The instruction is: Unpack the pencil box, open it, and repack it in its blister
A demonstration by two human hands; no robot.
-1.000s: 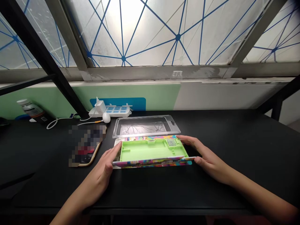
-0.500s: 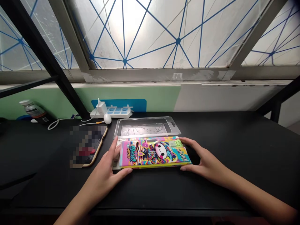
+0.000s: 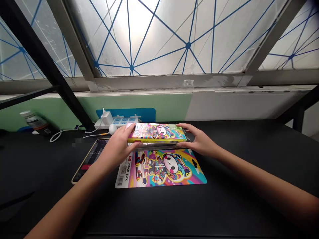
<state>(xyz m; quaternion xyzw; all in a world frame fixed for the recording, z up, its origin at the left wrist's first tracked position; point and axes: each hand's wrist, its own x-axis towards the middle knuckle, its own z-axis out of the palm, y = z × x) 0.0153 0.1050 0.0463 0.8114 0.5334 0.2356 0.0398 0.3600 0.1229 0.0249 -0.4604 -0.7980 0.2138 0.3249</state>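
Observation:
A colourful pencil box (image 3: 156, 132) with a cartoon print is closed and held a little above the black table (image 3: 249, 172). My left hand (image 3: 119, 146) grips its left end and my right hand (image 3: 199, 141) grips its right end. Under the box, near its far side, an edge of the clear plastic packaging shell (image 3: 159, 147) shows. A printed cardboard backing card (image 3: 161, 167) marked "PENCIL BOX" lies flat on the table in front of my hands.
A phone (image 3: 87, 161) lies left of the card. Behind it a white power strip (image 3: 119, 121) with a plug and cable sits by the wall. A bottle (image 3: 35, 122) lies at the far left. A black frame post (image 3: 42, 63) slants up at left.
The open box was shut, then lifted off the backing card and moved away from me, over the clear shell. The card now lies uncovered on the table.

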